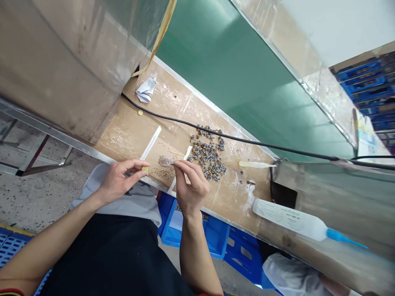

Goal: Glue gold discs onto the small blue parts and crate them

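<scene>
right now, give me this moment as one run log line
left hand: pinching yellow disc | right hand: pinch grip, item unclear | small metal parts: spread on bench

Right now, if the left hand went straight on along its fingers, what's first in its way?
Probably the clear gel-like blob, just short of the right hand. Depth is unclear, though: the left hand may ride higher and pass over it.
</scene>
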### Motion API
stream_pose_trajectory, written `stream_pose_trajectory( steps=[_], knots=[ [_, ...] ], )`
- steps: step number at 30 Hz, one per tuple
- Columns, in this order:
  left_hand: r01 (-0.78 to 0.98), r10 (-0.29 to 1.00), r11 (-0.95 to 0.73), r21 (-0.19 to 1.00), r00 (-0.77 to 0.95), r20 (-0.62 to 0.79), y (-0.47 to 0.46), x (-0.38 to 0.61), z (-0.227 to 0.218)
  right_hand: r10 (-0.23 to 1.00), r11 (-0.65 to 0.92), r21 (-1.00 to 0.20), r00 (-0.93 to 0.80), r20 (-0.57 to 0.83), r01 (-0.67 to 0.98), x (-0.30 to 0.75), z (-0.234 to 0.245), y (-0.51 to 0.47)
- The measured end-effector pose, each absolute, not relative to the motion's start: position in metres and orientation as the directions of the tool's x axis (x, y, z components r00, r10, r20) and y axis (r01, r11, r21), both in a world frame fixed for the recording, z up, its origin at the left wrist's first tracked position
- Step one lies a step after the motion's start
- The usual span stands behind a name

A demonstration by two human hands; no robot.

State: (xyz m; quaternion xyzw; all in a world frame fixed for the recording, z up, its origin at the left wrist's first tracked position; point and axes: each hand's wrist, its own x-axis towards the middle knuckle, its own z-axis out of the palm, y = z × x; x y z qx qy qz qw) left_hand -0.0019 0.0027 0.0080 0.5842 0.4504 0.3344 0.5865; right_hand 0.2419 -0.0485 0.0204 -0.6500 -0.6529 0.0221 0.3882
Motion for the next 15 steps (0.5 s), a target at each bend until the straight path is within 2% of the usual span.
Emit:
stream_pose_trajectory(
  steps=[7, 15],
  knots=[
    [0.122, 0.916, 0.090, 0.988, 0.380, -0.131, 0.0026, -0.0016, 0.0066, 0.876, 0.196, -0.585, 0.127, 0.464, 0.787, 0.2439, 0.0223, -0.0498],
    [0.127, 0.915, 0.092, 0.988, 0.381, -0.134, 0.0016, -0.0016, 0.0038, 0.890, 0.207, -0.574, 0.091, 0.447, 0.792, 0.2438, 0.0254, -0.0500]
  ],
)
